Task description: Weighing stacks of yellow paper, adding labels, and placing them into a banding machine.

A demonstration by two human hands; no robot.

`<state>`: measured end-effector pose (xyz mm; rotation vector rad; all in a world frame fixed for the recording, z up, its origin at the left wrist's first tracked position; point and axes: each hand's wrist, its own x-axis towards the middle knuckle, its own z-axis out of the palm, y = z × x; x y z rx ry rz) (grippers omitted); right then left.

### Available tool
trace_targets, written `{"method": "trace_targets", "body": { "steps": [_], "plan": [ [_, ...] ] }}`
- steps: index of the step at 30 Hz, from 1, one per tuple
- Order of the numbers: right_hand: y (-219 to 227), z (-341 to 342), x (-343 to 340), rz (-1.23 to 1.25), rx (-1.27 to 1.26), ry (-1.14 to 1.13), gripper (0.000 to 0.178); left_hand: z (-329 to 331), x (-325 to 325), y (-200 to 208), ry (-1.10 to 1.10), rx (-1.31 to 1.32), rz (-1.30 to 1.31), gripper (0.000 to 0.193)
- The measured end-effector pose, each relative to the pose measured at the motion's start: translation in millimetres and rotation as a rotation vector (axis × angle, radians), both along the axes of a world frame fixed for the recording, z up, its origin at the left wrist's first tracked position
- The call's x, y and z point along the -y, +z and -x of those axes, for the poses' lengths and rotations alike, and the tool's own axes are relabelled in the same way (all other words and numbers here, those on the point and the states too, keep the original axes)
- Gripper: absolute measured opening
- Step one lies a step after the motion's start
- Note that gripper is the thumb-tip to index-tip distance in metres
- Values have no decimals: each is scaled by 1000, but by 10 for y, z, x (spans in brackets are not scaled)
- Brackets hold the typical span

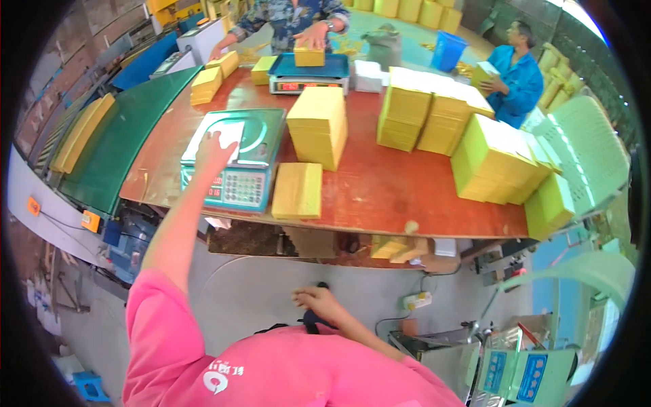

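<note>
My left hand (215,150) reaches over a green digital scale (252,163) at the left of the table. Its fingers are spread on a flat white paper piece (229,130) lying on the scale's plate; part of that piece is under the hand. Close to my waist hangs my right hand (319,302), its fingers loosely bent with a little gap between them and nothing visible in them. Just right of the scale stand a tall stack of yellow paper (317,125) and a lower yellow stack (297,190) at the front edge.
Several yellow stacks (407,112) line the right of the red table (386,193). Across it, a person's hand (313,35) presses a yellow block on a second scale (308,85). Another person in blue (519,78) holds a block. A green conveyor (112,166) runs along the left.
</note>
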<state>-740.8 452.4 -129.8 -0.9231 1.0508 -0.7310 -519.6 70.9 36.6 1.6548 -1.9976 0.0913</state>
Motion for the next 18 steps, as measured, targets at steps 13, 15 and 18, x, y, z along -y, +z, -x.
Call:
{"method": "trace_targets", "body": {
  "steps": [13,15,18],
  "plan": [
    [1045,432,1698,209,10,98,33,316,87,137,106,193,-215,46],
    [1295,337,1844,152,62,82,32,166,146,163,25,38,-268,49],
    [1427,227,2153,205,101,67,30,21,198,195,-38,-54,-351,51]
  ]
}}
